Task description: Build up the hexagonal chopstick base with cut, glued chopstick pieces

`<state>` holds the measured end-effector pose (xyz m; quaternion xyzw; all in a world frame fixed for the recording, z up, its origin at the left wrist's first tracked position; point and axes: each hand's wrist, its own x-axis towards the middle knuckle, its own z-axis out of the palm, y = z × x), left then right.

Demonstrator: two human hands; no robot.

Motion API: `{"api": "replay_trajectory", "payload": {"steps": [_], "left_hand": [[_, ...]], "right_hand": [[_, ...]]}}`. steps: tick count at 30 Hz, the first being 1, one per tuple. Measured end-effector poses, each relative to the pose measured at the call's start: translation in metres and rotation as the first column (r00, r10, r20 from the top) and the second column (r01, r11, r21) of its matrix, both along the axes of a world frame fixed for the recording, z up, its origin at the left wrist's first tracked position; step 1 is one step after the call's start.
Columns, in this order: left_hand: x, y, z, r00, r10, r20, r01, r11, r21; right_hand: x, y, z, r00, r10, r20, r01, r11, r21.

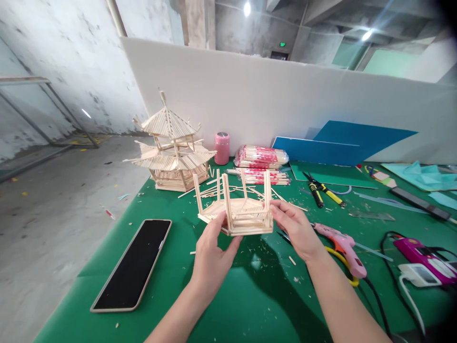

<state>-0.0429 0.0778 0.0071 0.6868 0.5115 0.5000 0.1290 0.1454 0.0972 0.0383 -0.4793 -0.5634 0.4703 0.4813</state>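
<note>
A small wooden stick frame [246, 214], with a flat base, low railings and several upright posts, is held above the green table. My left hand [214, 250] grips its near left side, fingers at a post and the thumb side under the base edge. My right hand [294, 228] pinches its right end beside the right post. Behind it to the left stands a two-tiered stick pagoda [171, 152]. Loose sticks [210, 190] lie scattered between the pagoda and the frame.
Around the green table [150, 324] are a phone [134, 267], pink jar [222, 148], packaged sticks [262, 157], yellow-handled pliers [323, 190], pink glue gun [342, 245] with a cord, magenta device [424, 257] and blue boards [357, 140]. A white partition [250, 95] rises behind.
</note>
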Motion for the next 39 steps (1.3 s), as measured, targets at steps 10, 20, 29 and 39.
{"api": "replay_trajectory", "payload": {"steps": [10, 20, 29, 39], "left_hand": [[-0.001, -0.014, -0.015, 0.990, 0.040, -0.136, -0.031, 0.997, 0.065], [-0.001, -0.011, -0.014, 0.992, 0.008, -0.130, 0.000, 0.998, 0.064], [0.003, 0.012, 0.014, 0.988, -0.063, 0.142, 0.078, 0.992, -0.102], [0.002, 0.023, 0.026, 0.969, -0.060, 0.240, 0.100, 0.982, -0.160]], "right_hand": [[0.007, -0.036, -0.027, 0.921, 0.016, 0.388, -0.060, 0.993, 0.102], [0.004, -0.033, -0.034, 0.954, -0.054, 0.295, -0.007, 0.979, 0.202], [-0.005, -0.012, -0.015, 0.949, -0.170, 0.265, 0.097, 0.959, 0.267], [-0.009, 0.000, -0.002, 0.945, -0.188, 0.267, 0.114, 0.956, 0.269]]}}
